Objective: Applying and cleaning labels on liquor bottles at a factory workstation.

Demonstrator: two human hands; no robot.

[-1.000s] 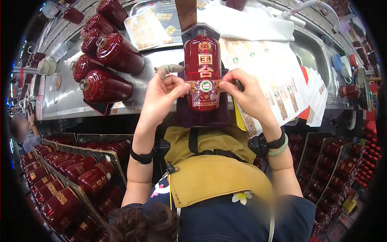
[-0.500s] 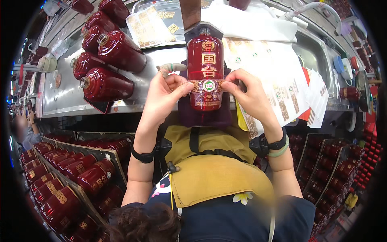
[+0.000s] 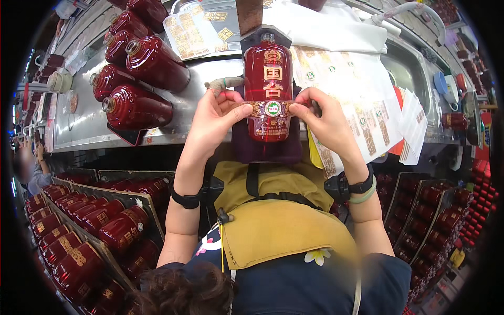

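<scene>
A dark red glass bottle (image 3: pixel 265 63) with gold lettering lies on its back on a dark cloth pad (image 3: pixel 268 153), its neck pointing away from me. Across its lower body runs a patterned gold label strip (image 3: pixel 272 109) with a round green and white emblem. My left hand (image 3: pixel 216 114) pinches the strip's left end between thumb and fingers; its index finger, in a greyish cover with a green band, reaches toward the bottle's side. At the strip's right end, my right hand (image 3: pixel 324 116) pinches in the same way. How firmly the strip sticks to the glass I cannot tell.
Several red bottles (image 3: pixel 139 107) lie on the metal bench at left. White label sheets (image 3: pixel 344 89) cover its right part beside a sink (image 3: pixel 412 65); another label sheet (image 3: pixel 185 34) lies at the back. Crates of bottles (image 3: pixel 100 220) stand below on both sides.
Both hands still pinch the strip in nearly the same place. My covered left index finger has shifted slightly away from me. The view has moved a little.
</scene>
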